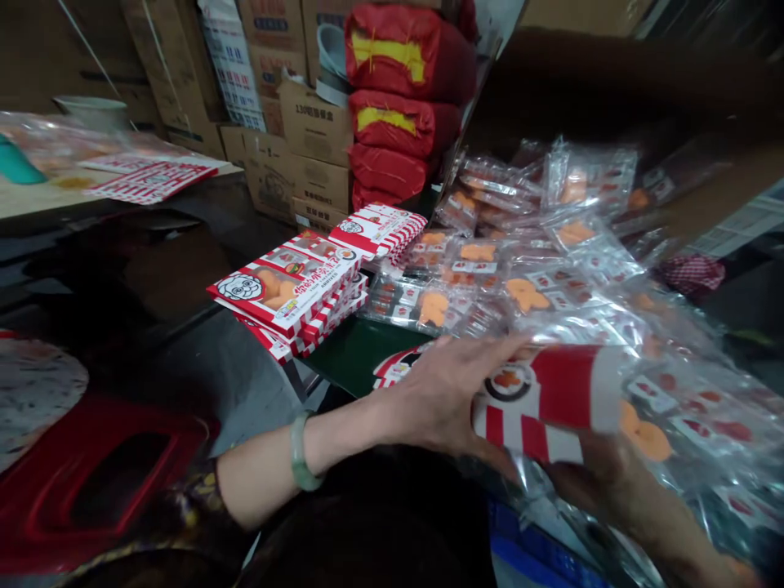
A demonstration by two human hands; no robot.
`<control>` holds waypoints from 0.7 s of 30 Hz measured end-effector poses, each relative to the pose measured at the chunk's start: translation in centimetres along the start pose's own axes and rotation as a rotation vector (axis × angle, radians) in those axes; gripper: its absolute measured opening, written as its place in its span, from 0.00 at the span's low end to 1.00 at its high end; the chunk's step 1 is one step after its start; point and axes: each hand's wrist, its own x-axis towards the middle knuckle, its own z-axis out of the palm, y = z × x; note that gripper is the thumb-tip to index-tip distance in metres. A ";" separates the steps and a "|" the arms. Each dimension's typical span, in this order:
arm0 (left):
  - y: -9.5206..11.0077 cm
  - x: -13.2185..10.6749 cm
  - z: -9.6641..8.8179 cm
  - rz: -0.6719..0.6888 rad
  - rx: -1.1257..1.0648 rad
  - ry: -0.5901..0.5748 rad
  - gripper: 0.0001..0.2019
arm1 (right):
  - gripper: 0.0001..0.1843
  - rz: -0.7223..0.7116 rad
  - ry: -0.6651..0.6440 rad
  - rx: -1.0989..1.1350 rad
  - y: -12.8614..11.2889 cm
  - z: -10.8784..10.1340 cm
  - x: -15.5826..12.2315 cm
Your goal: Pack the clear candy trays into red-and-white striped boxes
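Observation:
In the head view my left hand (438, 392) grips the left end of a red-and-white striped carton (563, 388), thumb below and fingers over the top. My right hand (603, 469) is at the carton's lower right; its fingers are hidden behind the carton and blurred. Beyond and around the carton lie many clear plastic packets (527, 294) with orange shaped pieces and small printed sachets inside. Another red-and-white printed piece (395, 367) lies on the dark green surface (361, 351), partly covered by my left hand.
A stack of printed red-and-white cartons (287, 282) stands at the left edge of the surface, another stack (380, 229) behind it. A large open cardboard box (588, 82) backs the packets. Red wrapped bales (407, 61) and brown boxes (318, 122) rise behind. A red stool (159, 433) is lower left.

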 end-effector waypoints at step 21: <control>-6.7 -1.2 -6.7 -0.201 -0.540 0.557 0.24 | 0.29 0.294 0.278 0.466 1.0 5.3 8.6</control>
